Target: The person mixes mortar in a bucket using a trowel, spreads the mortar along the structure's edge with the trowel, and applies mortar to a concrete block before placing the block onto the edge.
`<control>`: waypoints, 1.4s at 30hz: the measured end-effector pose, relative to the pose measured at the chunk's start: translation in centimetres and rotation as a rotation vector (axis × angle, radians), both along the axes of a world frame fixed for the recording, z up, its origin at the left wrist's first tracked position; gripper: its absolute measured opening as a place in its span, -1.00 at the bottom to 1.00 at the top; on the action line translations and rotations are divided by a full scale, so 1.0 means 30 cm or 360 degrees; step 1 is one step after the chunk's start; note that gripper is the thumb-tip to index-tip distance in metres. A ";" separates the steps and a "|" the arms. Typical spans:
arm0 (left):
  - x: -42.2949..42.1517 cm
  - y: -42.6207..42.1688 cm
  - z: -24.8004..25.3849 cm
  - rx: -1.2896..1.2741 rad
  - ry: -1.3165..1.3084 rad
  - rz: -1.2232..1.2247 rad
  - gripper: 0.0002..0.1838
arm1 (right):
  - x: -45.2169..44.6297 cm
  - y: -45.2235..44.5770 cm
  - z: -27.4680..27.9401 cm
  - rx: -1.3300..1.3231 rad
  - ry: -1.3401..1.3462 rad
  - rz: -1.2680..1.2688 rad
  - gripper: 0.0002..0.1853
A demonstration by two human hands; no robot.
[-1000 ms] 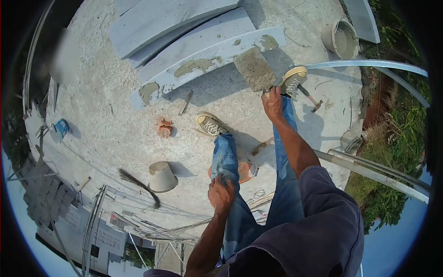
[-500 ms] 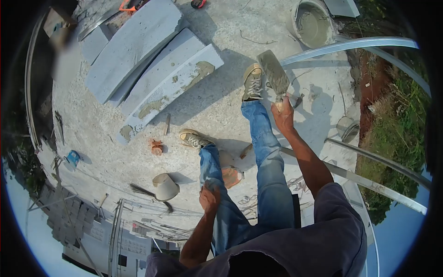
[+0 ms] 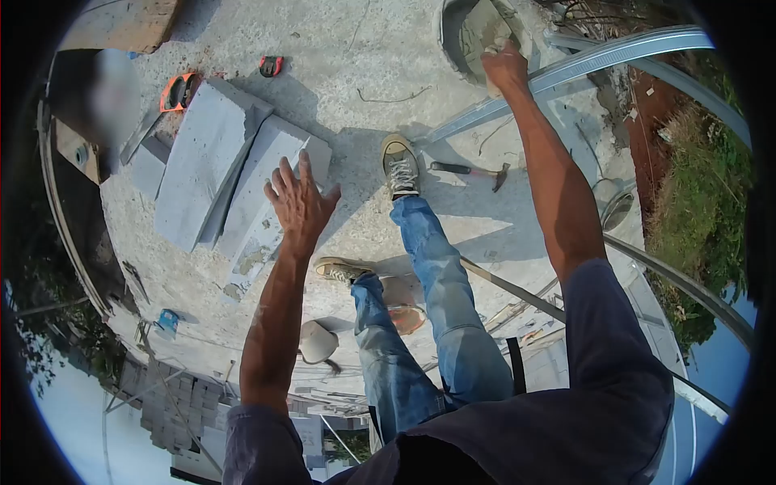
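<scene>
My right hand (image 3: 507,66) is closed round the handle of a trowel (image 3: 485,31), whose mortar-grey blade is inside the round bucket (image 3: 447,40) at the top. Grey mortar lies in that bucket. With its fingers spread and holding nothing, my left hand (image 3: 301,202) is over the pale curved blocks, near the one (image 3: 271,158) closest to me. Patches of mortar (image 3: 253,252) mark that block's side. Another pale block (image 3: 198,162) lies to the left of it.
A hammer (image 3: 471,170) lies right of my shoe (image 3: 399,166). Metal profiles (image 3: 614,55) cross at the upper right. An orange tool (image 3: 175,93) and a tape measure (image 3: 272,66) are beyond the blocks. An upturned-looking bucket (image 3: 318,342) stands lower left.
My right hand has moved up with the trowel, from beside my shoe into the bucket. My left hand has left my knee and reached forward, its fingers spread. The view has shifted.
</scene>
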State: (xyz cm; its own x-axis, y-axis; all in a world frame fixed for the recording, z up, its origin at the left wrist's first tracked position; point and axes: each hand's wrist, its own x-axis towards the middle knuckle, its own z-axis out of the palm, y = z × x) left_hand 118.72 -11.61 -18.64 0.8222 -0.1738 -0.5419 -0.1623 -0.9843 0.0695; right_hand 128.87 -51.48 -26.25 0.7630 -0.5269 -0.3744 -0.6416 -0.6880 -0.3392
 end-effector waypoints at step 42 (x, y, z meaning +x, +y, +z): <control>-0.737 1.015 1.159 0.0218 0.0429 -0.0414 -0.08 | -2.872 1.378 1.229 0.0720 0.0618 -0.2044 -0.74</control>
State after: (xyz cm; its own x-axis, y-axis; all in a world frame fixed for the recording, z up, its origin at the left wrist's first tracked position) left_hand 96.62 18.83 16.13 0.5852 -0.2687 -0.7651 -0.4015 -0.9158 0.0145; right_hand 42.69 -10.14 10.63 -0.3373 -0.5452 -0.7674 -0.8307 0.5559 -0.0298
